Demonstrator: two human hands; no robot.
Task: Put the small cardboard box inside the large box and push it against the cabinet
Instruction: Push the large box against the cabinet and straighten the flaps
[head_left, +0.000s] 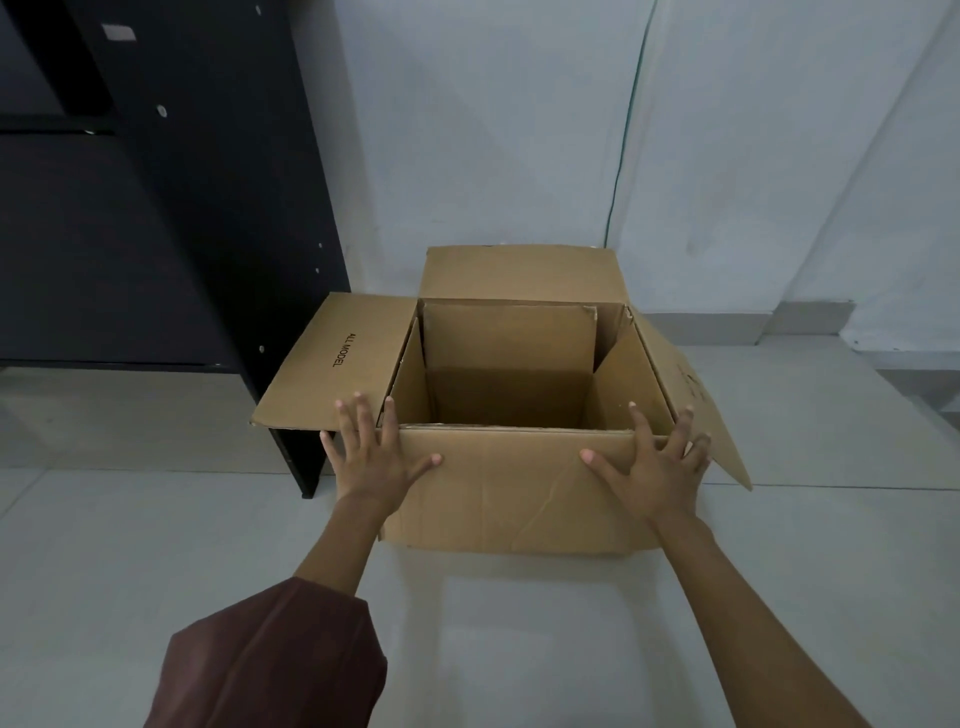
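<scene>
Pressing flat on the large box's (498, 488) near wall, the left hand (371, 457) and right hand (652, 467) have fingers spread, gripping nothing; the small box (511, 358) apparently stands inside against the far wall. Uneven pushing could skew the box, and its left flap (337, 361), overlapping the black cabinet (218, 208), may crumple.

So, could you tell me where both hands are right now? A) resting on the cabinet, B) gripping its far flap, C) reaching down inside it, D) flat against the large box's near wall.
D: the left hand and right hand lie spread on the near wall of the large box.
</scene>
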